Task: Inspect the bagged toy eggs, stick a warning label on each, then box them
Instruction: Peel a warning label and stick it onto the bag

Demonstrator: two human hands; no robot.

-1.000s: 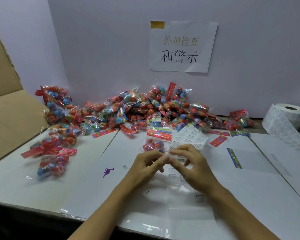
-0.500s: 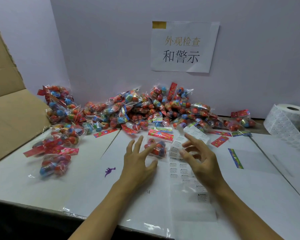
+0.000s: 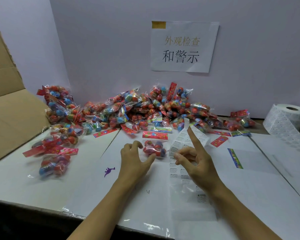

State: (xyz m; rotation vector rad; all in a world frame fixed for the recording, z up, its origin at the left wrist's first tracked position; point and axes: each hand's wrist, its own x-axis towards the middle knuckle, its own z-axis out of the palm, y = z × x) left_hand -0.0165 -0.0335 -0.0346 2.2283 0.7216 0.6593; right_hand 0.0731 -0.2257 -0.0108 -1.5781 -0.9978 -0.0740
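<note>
Egg bag (image 3: 154,146) flat, header end away, beside left hand (image 3: 133,158)

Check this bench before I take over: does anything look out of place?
A small purple toy dinosaur lies loose on the white table, outside any bag. Several header cards lie loose before the pile of bagged eggs.
</note>
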